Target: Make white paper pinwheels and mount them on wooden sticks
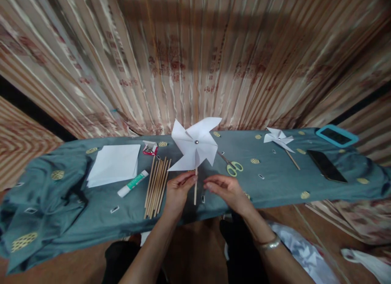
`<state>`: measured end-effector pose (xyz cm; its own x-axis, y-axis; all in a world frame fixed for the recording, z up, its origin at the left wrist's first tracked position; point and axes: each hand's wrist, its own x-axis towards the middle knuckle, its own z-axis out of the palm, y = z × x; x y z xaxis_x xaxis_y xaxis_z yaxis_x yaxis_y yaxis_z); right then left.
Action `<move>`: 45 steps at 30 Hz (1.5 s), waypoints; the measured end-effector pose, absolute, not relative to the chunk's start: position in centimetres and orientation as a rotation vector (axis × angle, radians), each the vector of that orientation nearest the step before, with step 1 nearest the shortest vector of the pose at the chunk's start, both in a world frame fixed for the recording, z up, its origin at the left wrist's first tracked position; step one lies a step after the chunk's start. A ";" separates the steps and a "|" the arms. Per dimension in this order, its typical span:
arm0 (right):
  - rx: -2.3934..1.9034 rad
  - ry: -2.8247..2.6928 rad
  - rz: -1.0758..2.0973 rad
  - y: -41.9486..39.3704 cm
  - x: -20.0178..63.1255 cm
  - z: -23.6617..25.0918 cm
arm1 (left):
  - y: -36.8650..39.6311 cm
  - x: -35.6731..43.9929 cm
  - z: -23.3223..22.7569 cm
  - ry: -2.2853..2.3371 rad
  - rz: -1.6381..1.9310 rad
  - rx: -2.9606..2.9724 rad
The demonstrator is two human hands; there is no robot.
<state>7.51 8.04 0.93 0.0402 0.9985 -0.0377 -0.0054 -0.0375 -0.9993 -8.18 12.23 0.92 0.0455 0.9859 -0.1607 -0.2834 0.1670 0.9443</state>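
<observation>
A white paper pinwheel (195,147) stands upright in front of me, a silver pin head at its centre and a thin wooden stick (195,196) below. My left hand (180,188) pinches that stick just under the paper blades. To the right of the stick is my right hand (226,188), its fingers loosely bent and apart from it, with nothing visible in them. Several wooden sticks (156,190) lie side by side left of my left hand. Scissors with yellow-green handles (234,168) rest beyond my right hand, their blades partly behind the pinwheel.
On the green cloth-covered table (275,190) lie a stack of white paper (115,161), a glue stick (132,183) and an opened small red box of pins (150,148). Rightward are another pinwheel (279,139), a black phone (326,166) and a blue-framed tablet (337,136). Behind hangs a patterned curtain (195,64).
</observation>
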 end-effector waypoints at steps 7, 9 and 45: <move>-1.283 -0.927 0.619 12.5 10.0 4.8 | 13.7 -8.8 -0.2 1.061 1.210 0.868; -1.244 -1.002 0.619 14.0 9.7 5.7 | 14.0 -8.8 -0.3 1.054 1.212 0.869; -1.209 -0.893 1.061 15.3 9.9 4.0 | 15.0 -7.8 -1.5 1.090 1.161 0.955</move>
